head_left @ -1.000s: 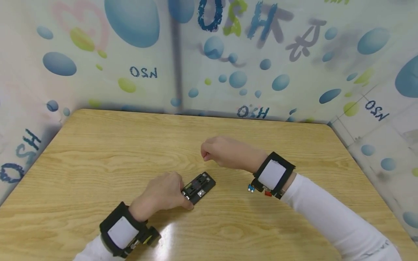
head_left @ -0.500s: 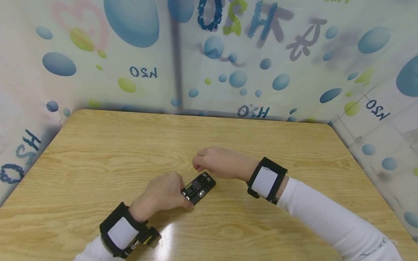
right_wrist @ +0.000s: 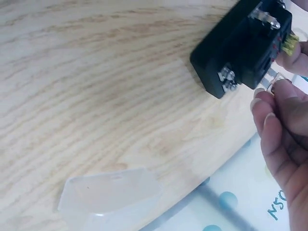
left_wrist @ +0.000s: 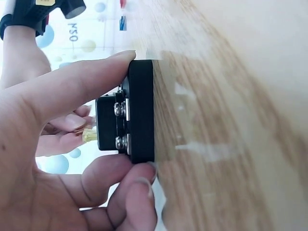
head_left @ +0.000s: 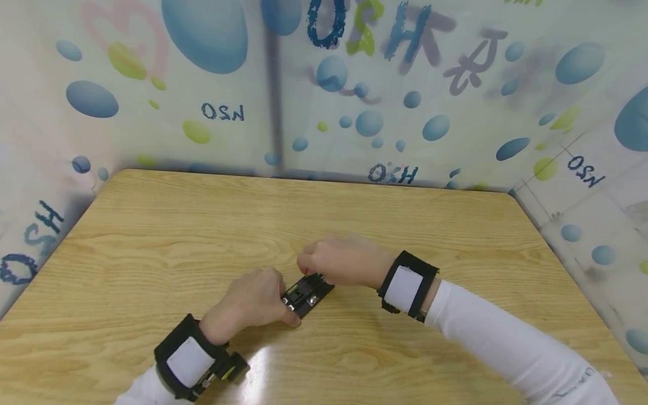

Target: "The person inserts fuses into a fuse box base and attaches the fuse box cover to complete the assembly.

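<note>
A black fuse block (head_left: 302, 298) with silver screw terminals lies on the table, slanted in the head view. My left hand (head_left: 250, 298) grips its near end between thumb and fingers. At its far end my right hand (head_left: 344, 261) covers part of the top. The right wrist view shows that hand's thumb and fingertips pinching a small clear blade fuse (right_wrist: 276, 78), its metal prongs pointing at the block's upper face. Beside it a yellow blade fuse (right_wrist: 290, 44) stands up from the block, close against a finger. Most of the pinched fuse is hidden by the fingers.
A blue blade fuse (left_wrist: 122, 23) and a red one (left_wrist: 123, 3) lie on the wooden table (head_left: 202, 225), beyond the block in the left wrist view. Patterned walls (head_left: 334, 140) stand behind the table and at both sides. A glossy pale patch shows in the right wrist view.
My right hand has come down and a little left, onto the far end of the fuse block. The left hand and the block stay put. The blue and red fuses are now hidden in the head view.
</note>
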Tool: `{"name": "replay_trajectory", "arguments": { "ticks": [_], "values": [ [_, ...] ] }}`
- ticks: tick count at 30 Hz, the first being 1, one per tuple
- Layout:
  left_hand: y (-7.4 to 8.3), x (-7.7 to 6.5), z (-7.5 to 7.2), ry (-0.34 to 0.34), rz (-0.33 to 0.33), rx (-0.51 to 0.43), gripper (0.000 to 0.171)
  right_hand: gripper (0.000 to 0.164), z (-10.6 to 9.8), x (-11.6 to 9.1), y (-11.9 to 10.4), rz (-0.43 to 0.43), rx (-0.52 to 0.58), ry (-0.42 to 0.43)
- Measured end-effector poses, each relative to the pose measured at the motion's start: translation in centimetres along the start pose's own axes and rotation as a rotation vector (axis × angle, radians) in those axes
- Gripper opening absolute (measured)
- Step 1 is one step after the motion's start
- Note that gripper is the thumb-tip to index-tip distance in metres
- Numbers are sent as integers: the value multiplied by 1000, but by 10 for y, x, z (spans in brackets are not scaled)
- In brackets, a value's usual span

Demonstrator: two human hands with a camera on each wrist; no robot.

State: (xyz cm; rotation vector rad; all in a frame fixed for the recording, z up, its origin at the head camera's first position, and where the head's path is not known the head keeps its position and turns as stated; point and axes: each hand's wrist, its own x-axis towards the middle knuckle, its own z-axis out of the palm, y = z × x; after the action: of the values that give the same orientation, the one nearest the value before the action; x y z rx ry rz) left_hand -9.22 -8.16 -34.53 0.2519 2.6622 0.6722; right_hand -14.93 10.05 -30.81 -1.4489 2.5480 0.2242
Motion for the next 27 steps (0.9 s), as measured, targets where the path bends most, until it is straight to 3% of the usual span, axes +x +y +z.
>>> {"name": "replay_trajectory", "arguments": {
  "ticks": [7, 16, 27],
  "values": [
    [0, 1, 0, -4, 4, 5, 43, 23, 6, 0, -2, 8, -42, 34],
    [0, 1, 0, -1, 5, 7, 43, 19, 11, 3, -4, -23, 17, 97],
    [1, 1, 0, -3, 3, 8, 42, 20, 9, 7, -1, -25, 82, 93]
  ]
}}
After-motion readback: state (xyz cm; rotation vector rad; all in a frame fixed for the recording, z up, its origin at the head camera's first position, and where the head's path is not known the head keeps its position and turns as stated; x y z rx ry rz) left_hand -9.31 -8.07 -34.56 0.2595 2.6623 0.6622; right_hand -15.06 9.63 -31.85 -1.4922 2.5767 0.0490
